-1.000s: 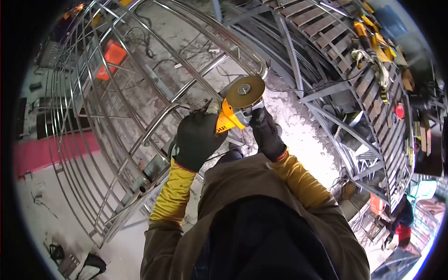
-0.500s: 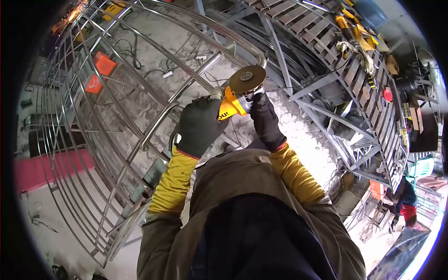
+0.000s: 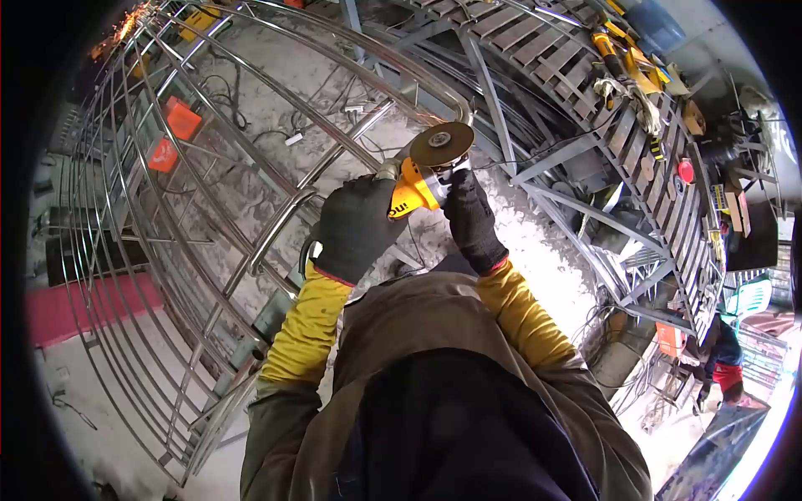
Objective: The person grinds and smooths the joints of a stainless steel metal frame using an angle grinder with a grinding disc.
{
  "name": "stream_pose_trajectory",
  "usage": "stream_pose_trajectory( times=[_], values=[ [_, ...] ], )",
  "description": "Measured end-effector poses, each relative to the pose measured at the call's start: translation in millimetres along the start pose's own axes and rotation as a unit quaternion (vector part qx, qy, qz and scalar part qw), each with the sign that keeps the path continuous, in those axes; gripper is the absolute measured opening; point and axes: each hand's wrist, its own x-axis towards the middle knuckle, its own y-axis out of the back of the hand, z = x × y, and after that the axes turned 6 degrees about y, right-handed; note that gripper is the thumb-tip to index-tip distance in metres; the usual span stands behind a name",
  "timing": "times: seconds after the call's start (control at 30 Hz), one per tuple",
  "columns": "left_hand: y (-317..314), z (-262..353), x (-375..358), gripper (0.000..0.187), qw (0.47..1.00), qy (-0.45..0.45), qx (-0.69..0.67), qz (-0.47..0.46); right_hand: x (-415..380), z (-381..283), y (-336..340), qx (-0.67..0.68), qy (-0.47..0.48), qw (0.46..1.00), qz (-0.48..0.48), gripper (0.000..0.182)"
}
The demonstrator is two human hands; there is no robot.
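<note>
Both my hands wear black gloves and hold a yellow angle grinder (image 3: 409,194) up in front of my body. Fingers of my left hand (image 3: 355,225) wrap round the grinder's yellow body. My right hand (image 3: 474,213) is closed at the head end, on what looks like the side handle, just below the disc. The brown cutting disc (image 3: 441,145) faces up toward me. Close beyond it is the bent end of a shiny metal tube (image 3: 455,102), part of a large tubular frame (image 3: 276,230) on my left.
A slatted workbench (image 3: 576,92) with tools stands at the right. Orange boxes (image 3: 182,117) and cables lie on the floor beyond the frame bars. Sparks (image 3: 129,23) fly at the far upper left. Another person (image 3: 725,359) bends down at the far right.
My view has shifted slightly, so the surroundings sit a little further left. Both hands keep the same grip on the grinder, and the sparks at the upper left have changed shape.
</note>
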Motion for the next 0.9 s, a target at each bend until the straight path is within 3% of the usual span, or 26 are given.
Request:
stream_pose_trajectory(
  times=[0.07, 0.13, 0.23, 0.33, 0.43, 0.53, 0.63, 0.7, 0.83, 0.9],
  values=[
    [0, 0, -1, 0.071, 1.000, 0.002, 0.003, -0.007, -1, 2, -1, -0.009, 0.016, 1.000, 0.004, 0.049],
    [0, 2, 0, 0.051, 1.000, 0.010, -0.024, -0.001, -1, 7, -1, -0.017, 0.032, 0.999, 0.008, 0.048],
    [1, 0, -1, 0.049, 1.000, -0.001, -0.001, -0.010, 1, 10, 0, 0.004, 0.016, 1.000, 0.010, 0.046],
    [1, 0, -1, 0.046, 0.999, 0.016, -0.033, -0.015, 2, 10, 0, -0.063, 0.067, 0.996, -0.007, 0.046],
    [0, -5, 0, 0.044, 0.996, -0.020, -0.088, 0.019, -1, 23, 2, 0.040, -0.004, 0.999, 0.010, 0.042],
    [7, -2, 3, 0.046, 0.996, 0.013, -0.083, -0.038, -2, 29, 5, 0.009, 0.018, 1.000, 0.006, 0.038],
    [2, -3, 3, 0.047, 0.999, 0.013, -0.049, -0.018, 2, 31, 5, 0.017, 0.044, 0.999, -0.001, 0.032],
    [3, -3, 2, 0.047, 0.999, 0.015, -0.040, -0.033, 3, 37, 6, -0.057, 0.112, 0.992, -0.010, 0.029],
    [3, -4, 4, 0.048, 0.999, 0.014, -0.042, -0.031, 7, 31, 7, 0.015, 0.078, 0.997, -0.018, 0.029],
    [4, -2, 5, 0.047, 0.999, 0.012, -0.046, -0.027, 8, 19, 11, -0.137, 0.146, 0.978, -0.053, 0.035]
  ],
)
